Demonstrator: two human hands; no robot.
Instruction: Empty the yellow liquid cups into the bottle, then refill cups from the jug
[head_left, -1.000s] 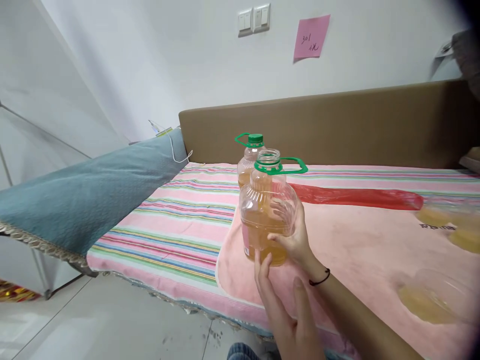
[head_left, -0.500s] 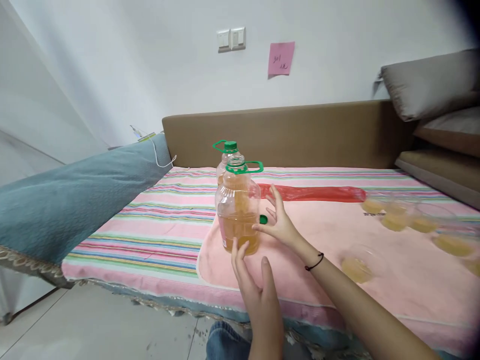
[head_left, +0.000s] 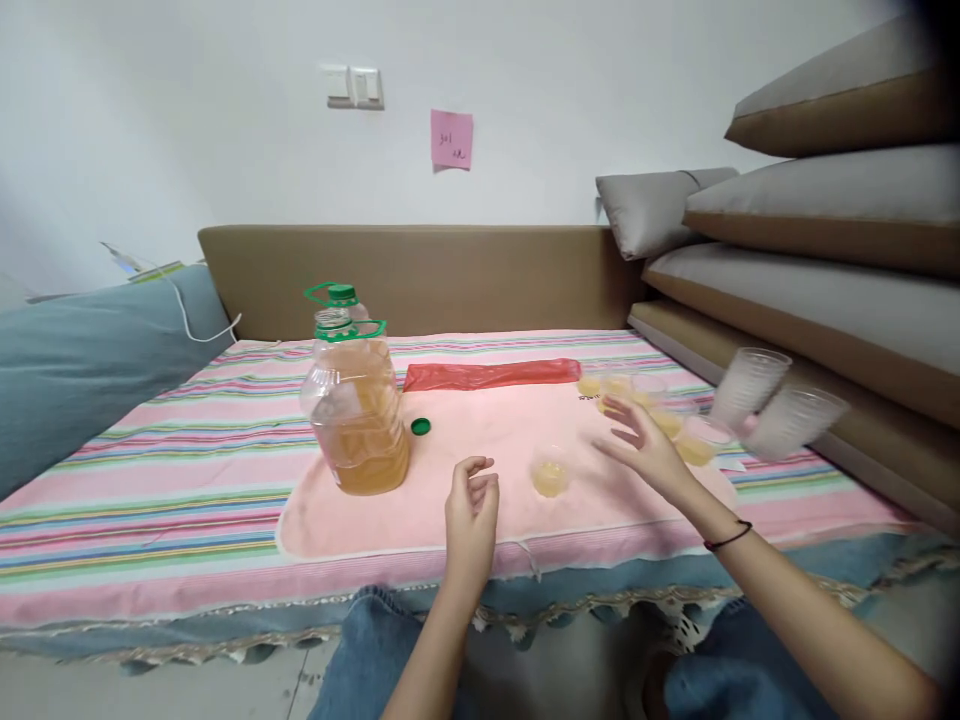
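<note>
My left hand (head_left: 471, 510) hovers above the front of the pink mat (head_left: 330, 525), fingers loosely curled but apart, holding nothing. Out to the right, my right hand (head_left: 645, 450) is spread with nothing in it, in front of several clear cups of yellow drink (head_left: 696, 448) that it partly hides. Between my hands a single clear plastic cup (head_left: 550, 478) stands with some yellow drink in it. On the left an uncapped big plastic bottle (head_left: 356, 430) of yellow drink stands upright, its green handle folded sideways. A green cap (head_left: 421, 426) lies beside it.
Behind the open bottle stands another with a green cap (head_left: 342, 292). A red plastic sleeve (head_left: 491, 375) lies across the back of the mat. Two stacks of clear cups (head_left: 750, 388) lean near piled cushions (head_left: 810, 290) at right. A brown backrest (head_left: 480, 280) borders the wall.
Both hands have left the open bottle and moved right; the bottle now stands by itself on the mat. The view has turned right, bringing the cup stacks and more cushions in.
</note>
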